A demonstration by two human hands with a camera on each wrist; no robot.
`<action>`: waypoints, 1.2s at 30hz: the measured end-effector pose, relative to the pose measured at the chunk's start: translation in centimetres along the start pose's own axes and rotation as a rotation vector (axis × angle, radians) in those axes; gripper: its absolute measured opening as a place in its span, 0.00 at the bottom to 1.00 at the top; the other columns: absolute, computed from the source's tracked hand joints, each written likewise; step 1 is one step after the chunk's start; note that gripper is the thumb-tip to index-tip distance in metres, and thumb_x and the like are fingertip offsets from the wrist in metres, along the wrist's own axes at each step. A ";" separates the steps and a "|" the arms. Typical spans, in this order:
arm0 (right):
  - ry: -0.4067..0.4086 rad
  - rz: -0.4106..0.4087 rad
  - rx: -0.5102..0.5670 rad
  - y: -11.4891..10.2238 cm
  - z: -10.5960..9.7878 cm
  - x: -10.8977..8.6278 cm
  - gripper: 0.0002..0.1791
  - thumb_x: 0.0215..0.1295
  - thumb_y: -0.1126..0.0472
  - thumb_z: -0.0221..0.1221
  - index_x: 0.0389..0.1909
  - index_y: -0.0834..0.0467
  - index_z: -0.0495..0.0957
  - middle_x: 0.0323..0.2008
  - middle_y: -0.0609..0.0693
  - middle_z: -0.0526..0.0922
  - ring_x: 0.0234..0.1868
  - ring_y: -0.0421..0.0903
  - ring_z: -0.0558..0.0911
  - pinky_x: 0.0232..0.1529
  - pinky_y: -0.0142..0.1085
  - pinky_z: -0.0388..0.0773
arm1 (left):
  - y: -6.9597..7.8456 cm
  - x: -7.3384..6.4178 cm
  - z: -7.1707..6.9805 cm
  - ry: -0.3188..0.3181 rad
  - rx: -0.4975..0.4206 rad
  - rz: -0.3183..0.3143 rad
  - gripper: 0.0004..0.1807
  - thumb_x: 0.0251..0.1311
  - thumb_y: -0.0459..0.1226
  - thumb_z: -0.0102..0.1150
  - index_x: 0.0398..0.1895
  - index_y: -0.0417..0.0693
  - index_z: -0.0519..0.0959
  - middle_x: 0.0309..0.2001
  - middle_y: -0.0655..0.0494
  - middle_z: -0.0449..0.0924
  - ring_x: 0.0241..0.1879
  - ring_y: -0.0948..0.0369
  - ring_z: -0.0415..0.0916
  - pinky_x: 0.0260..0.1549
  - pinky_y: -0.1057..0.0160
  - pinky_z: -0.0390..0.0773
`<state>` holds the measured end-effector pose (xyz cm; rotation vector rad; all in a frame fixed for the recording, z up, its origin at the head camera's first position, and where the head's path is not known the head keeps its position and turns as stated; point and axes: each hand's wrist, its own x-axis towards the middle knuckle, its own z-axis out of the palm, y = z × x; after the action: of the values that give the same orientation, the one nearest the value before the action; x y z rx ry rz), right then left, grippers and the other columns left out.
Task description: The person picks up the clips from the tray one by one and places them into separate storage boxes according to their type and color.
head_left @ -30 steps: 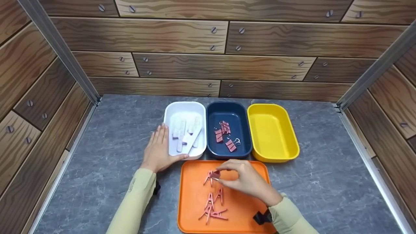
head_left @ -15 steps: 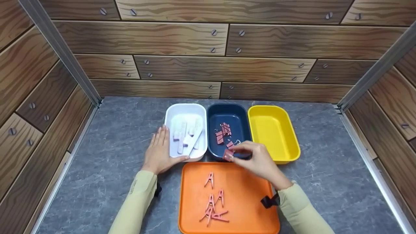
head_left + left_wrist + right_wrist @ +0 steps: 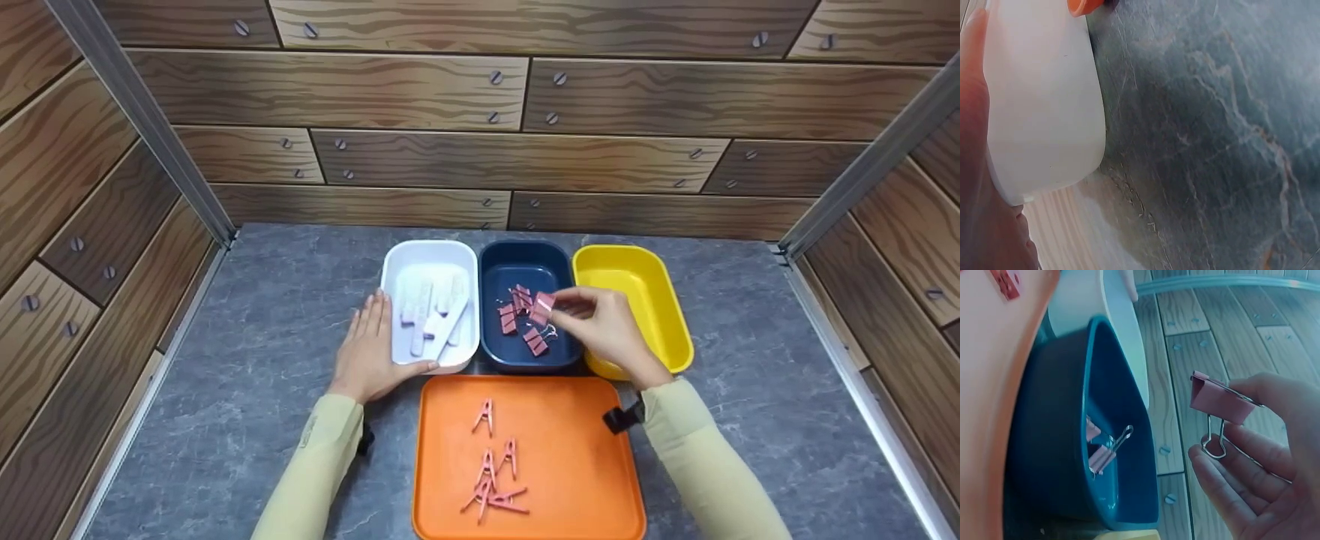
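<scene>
My right hand (image 3: 611, 326) pinches a pink binder clip (image 3: 541, 307) over the dark blue container (image 3: 506, 262). The right wrist view shows this clip by its pink body (image 3: 1221, 402), with one wire handle hanging near the fingertips. Several similar binder clips (image 3: 508, 321) lie inside the blue container. At the left, my left hand (image 3: 367, 356) rests with straight fingers along the side of the white container (image 3: 409, 251), its thumb at the near rim. White flat pieces (image 3: 448, 322) lie in that container. Its outer wall (image 3: 1044, 101) fills part of the left wrist view.
A yellow container (image 3: 637, 270) stands right of the blue one, partly behind my right hand. An orange tray (image 3: 570, 465) lies in front, bearing several pink clothespins (image 3: 486, 465). Wood-patterned walls (image 3: 420, 157) enclose the grey table (image 3: 247, 360).
My right hand has carried the binder clip from above the orange tray up and to the right, over the blue container. The left hand stays by the white container.
</scene>
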<state>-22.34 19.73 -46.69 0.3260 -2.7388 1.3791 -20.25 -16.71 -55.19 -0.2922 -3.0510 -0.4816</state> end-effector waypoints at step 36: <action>-0.064 0.351 -0.025 1.2 2.0 9.9 0.31 0.75 0.51 0.60 0.71 0.64 0.70 0.66 0.62 0.75 0.62 0.58 0.77 0.64 0.49 0.74 | -0.1 0.1 0.2 0.020 -0.011 0.006 0.78 0.43 0.82 0.53 0.80 0.33 0.38 0.80 0.37 0.37 0.79 0.47 0.36 0.76 0.52 0.36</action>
<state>-32.22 17.22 -47.40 -0.1228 -2.9685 1.4234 -20.37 -16.73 -55.42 -0.2952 -3.0279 -0.4978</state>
